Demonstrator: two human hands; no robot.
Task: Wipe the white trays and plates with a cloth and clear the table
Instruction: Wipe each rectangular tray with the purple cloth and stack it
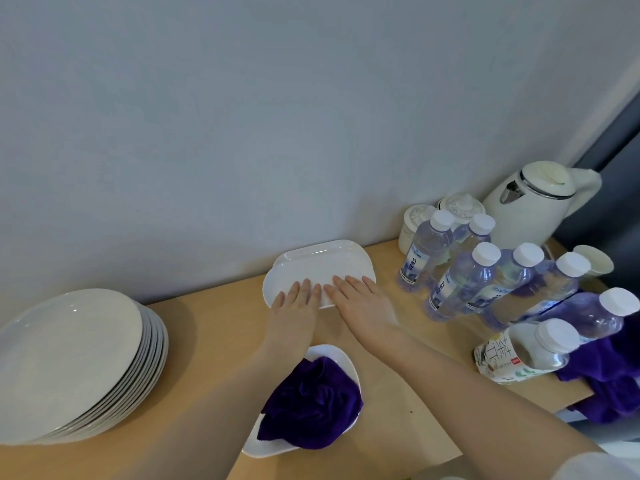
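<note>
Spanning wooden table point(207, 327), grey wall point(242, 116) behind

Perhaps a guest room: kettle point(530, 199), bottled water point(464, 282), stacked plates point(69, 358).

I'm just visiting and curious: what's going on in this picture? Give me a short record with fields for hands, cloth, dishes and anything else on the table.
left hand: left hand lies flat, fingers straight, on the white tray by the wall
right hand: right hand lies flat on the same tray
cloth: purple cloth bunched in a white dish near the person, held by no hand
plates: stack of plates at the left
other: water bottles, white kettle, two lidded jars
surface: wooden table
</note>
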